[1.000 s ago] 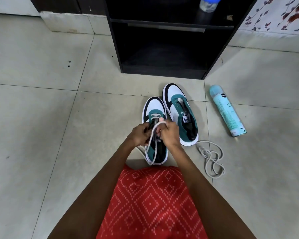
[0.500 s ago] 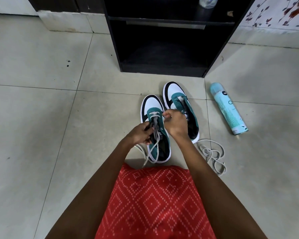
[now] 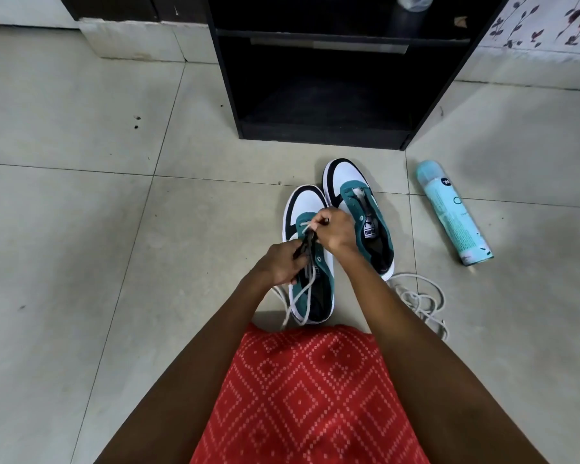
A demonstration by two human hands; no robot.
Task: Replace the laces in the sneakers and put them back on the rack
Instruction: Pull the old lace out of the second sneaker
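Observation:
Two teal, white and black sneakers stand side by side on the tiled floor in front of the black rack (image 3: 322, 135). The left sneaker (image 3: 303, 204) carries a grey lace (image 3: 303, 289) through its front eyelets, with loose ends trailing past the heel. My left hand (image 3: 280, 262) grips that sneaker's tongue and lace at mid-shoe. My right hand (image 3: 335, 227) pinches the lace near the front eyelets. The right sneaker (image 3: 352, 180) has no lace in its eyelets. A second grey lace (image 3: 422, 301) lies coiled on the floor behind it.
A light blue spray can (image 3: 452, 214) lies on the floor to the right of the sneakers. The rack's lower shelf is dark and open; a bottle (image 3: 412, 1) stands on its upper shelf. Red patterned cloth (image 3: 302, 396) covers my lap at the bottom.
My right hand has moved forward from mid-shoe to the front eyelets of the left sneaker, drawing the lace along. My left hand has stayed on the tongue.

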